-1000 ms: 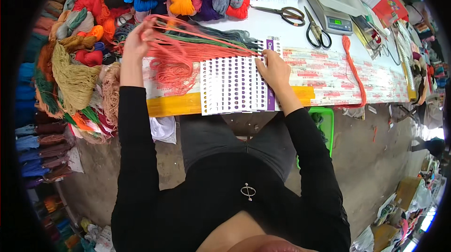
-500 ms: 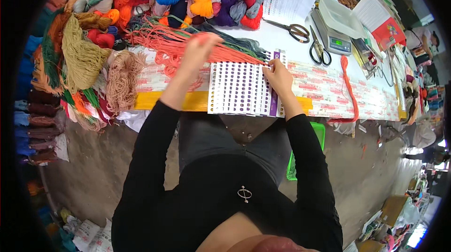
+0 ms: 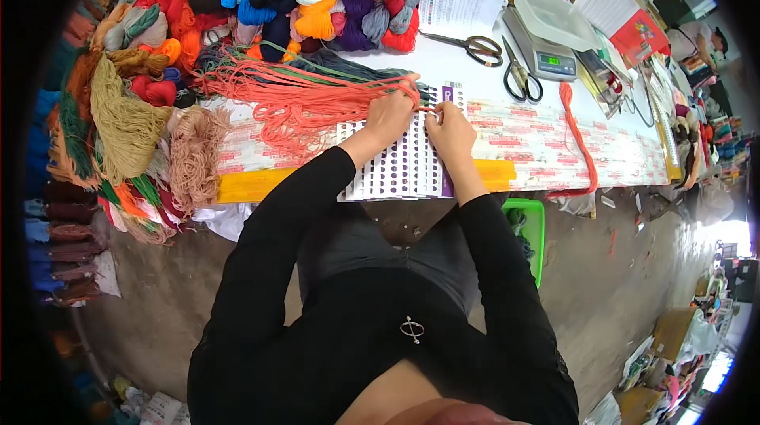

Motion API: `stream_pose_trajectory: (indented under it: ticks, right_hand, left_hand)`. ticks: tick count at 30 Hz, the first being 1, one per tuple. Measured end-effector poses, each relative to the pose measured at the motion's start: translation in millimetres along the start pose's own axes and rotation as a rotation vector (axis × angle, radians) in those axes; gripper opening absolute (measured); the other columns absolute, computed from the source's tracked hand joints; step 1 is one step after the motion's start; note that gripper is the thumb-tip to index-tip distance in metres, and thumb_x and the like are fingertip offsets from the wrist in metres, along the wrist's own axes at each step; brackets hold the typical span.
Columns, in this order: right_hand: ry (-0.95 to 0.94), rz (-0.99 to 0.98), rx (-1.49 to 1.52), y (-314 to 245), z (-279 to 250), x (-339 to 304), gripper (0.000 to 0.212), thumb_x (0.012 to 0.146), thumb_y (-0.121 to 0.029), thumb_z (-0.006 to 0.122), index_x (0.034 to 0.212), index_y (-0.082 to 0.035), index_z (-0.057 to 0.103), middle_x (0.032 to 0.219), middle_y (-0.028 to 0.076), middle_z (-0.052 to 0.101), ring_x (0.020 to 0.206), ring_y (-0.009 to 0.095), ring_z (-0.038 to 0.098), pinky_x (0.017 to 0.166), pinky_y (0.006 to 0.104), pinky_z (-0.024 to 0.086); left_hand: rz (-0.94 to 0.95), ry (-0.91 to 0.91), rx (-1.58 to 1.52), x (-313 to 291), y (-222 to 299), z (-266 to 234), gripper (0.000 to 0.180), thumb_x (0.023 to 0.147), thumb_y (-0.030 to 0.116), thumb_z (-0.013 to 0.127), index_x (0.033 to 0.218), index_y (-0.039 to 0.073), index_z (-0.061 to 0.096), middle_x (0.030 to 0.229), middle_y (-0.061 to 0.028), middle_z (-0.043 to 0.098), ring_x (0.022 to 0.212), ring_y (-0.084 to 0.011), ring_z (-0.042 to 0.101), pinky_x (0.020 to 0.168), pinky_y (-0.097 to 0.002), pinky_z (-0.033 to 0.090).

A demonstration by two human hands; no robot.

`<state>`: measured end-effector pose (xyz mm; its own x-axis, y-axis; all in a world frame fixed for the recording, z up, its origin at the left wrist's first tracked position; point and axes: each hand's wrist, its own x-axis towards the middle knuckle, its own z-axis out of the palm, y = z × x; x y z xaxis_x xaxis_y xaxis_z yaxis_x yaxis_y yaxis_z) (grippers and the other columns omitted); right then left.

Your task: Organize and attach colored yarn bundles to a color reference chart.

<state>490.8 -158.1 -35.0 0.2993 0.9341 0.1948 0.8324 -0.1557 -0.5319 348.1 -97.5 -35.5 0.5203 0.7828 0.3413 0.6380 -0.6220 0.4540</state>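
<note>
A stack of white cards [image 3: 404, 167] with rows of punched holes and a purple edge strip lies at the table's front edge. Long coral yarn strands [image 3: 293, 100] fan out from it to the left, beside dark grey-green strands [image 3: 356, 68] farther back. My left hand [image 3: 389, 118] is closed around coral yarn over the upper part of the cards. Close by on its right, my right hand [image 3: 454, 138] pinches at the card's hole row, where a short coral piece shows between the two hands. Its fingertips partly hide the yarn end.
Colourful yarn skeins [image 3: 317, 17] pile up at the back and left. Black-handled scissors [image 3: 483, 50] and a second pair of shears [image 3: 522, 84] lie near a digital scale [image 3: 554, 64]. A coral skein [image 3: 582, 140] hangs over the front edge; a green basket [image 3: 537, 239] stands below.
My left hand has come down and right from above the coral strands to beside my right hand, bringing yarn with it. My right hand stays at the card edge. The view has shifted slightly.
</note>
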Motion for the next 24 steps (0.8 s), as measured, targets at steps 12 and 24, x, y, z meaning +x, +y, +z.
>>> stream_pose_trajectory:
  ticks: [12,24]
  right_hand:
    - [0.02,-0.027,0.005,-2.1,2.3,-0.9,0.027,0.077,-0.029,0.058,0.091,-0.006,0.059,0.085,0.012,0.063,0.079,0.029,0.062,0.071,0.0396,0.046]
    - [-0.642,-0.177,1.432,-108.8,-61.9,-77.4,0.029,0.095,-0.024,0.044,0.103,0.002,0.054,0.077,0.005,0.054,0.061,0.01,0.05,0.053,0.0229,0.04]
  left_hand:
    - [0.015,0.084,0.264,0.2,-10.5,-30.1,0.019,0.076,0.007,0.054,0.094,0.001,0.058,0.127,-0.0114,0.045,0.073,-0.0299,0.062,0.058,-0.0408,0.049]
    - [0.219,0.274,0.09,-56.3,83.8,-170.4,0.045,0.093,0.042,0.032,0.119,0.012,0.055,0.14,-0.0148,0.029,0.129,-0.0356,0.022,0.105,-0.0469,0.014]
